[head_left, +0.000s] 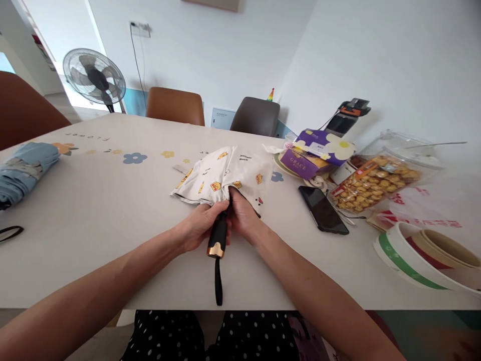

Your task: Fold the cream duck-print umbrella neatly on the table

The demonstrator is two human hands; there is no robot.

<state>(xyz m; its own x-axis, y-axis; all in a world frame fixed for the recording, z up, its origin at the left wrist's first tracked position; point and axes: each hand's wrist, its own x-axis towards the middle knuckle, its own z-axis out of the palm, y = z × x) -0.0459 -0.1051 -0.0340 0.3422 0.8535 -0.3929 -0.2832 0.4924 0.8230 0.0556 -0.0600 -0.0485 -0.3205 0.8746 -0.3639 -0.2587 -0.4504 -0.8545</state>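
Observation:
A folding umbrella (240, 170) lies collapsed on the table, its cream canopy loose and printed with yellow ducks. Its black handle (218, 235), with a gold end and a wrist strap, points toward me. My left hand (201, 223) is closed around the shaft near the top of the handle, thumb across it. On the other side, my right hand (242, 213) grips the gathered canopy edge beside the shaft, some of its fingers hidden under the cloth. A blue folded umbrella (28, 170) rests at the far left, with a black strap loop (10, 233) below it.
To the right lie a phone (323, 209), a purple tissue box (300, 160), a clear jar of popcorn-like snacks (376, 180), a plastic bag (439, 205) and tape rolls (402, 255). Chairs (175, 106) and a fan (94, 77) stand beyond the table (112, 265).

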